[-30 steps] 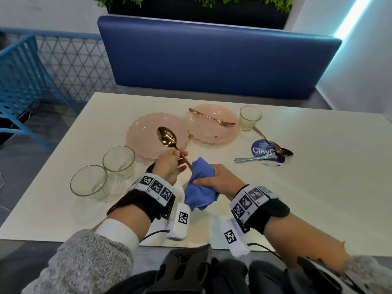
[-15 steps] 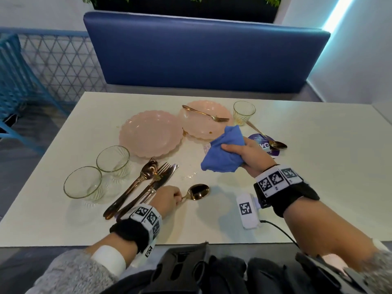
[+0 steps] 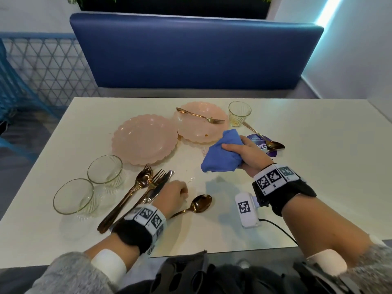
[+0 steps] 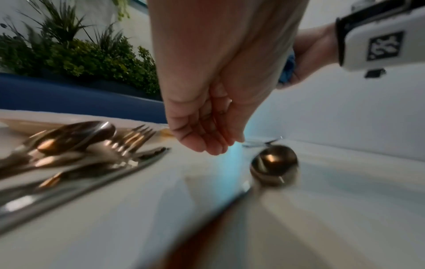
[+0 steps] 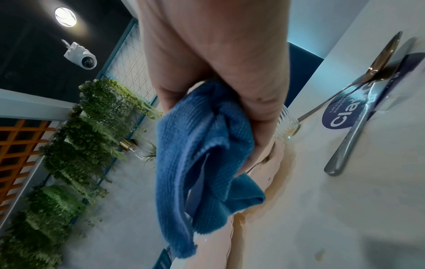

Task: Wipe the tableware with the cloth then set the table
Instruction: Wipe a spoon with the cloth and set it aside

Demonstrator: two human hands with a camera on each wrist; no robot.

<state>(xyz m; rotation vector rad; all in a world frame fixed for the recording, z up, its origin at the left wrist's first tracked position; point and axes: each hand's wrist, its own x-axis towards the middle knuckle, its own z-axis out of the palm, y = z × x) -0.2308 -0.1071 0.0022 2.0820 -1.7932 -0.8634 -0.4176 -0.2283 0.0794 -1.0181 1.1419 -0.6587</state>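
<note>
Head view first: right hand (image 3: 247, 154) is raised over the white desk (image 3: 318, 162), fingers and thumb wrapped round a bunched blue cloth (image 3: 222, 153), just in front of the far pink plate (image 3: 199, 129), which has a fork (image 3: 201, 116) lying across it and brown smears on it. Beside that plate on the right stands a small glass (image 3: 239, 113), and past it a spoon (image 3: 266, 138) lies on a round purple sticker (image 3: 259, 145). Left of that plate sits a second pink plate (image 3: 144, 142). Nearer than it, two more glasses (image 3: 105, 169) (image 3: 73, 196) stand side by side, with a bundle of gold cutlery (image 3: 135, 192) next to them. Left hand (image 3: 172, 195) hangs over the near end of that bundle with fingers loosely curled, and a gold spoon (image 3: 196, 205) lies loose on the desk just to its right. Left wrist view, blurred: the left hand (image 4: 207, 116) holds nothing, fingertips (image 4: 214, 148) pointing down above the desk, the gold spoon's bowl (image 4: 273, 166) lying close by but apart. Right wrist view: the cloth (image 5: 202, 154) droops from the right hand's (image 5: 218, 60) grip above the dirty plate (image 5: 271, 172), with a silver knife (image 5: 358, 134) lying over the sticker (image 5: 345, 112).
</note>
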